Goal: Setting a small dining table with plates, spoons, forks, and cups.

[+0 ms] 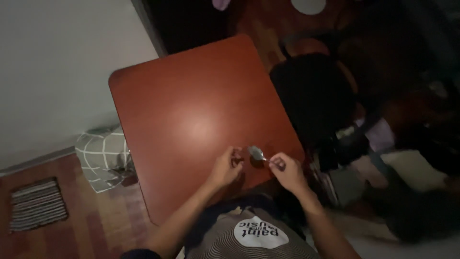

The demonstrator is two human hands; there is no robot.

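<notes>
A small metal spoon is held just above the near edge of the desk, its bowl pointing up and to the left, its handle running down into the right hand. That hand is pinched shut on the handle end, fingers curled. The left hand sits just beside the spoon's bowl, fingers loosely curled inward with the fingertips near the thumb; whether it touches the spoon or holds anything cannot be told in the dim light. Both hands hover over the reddish-brown desk, whose top shows a soft glare at its middle. To the right of the desk stands a dark chair. To the left, on the wooden floor, lies a checked cloth, and further left a striped floor vent. A pale wall rises behind.
</notes>
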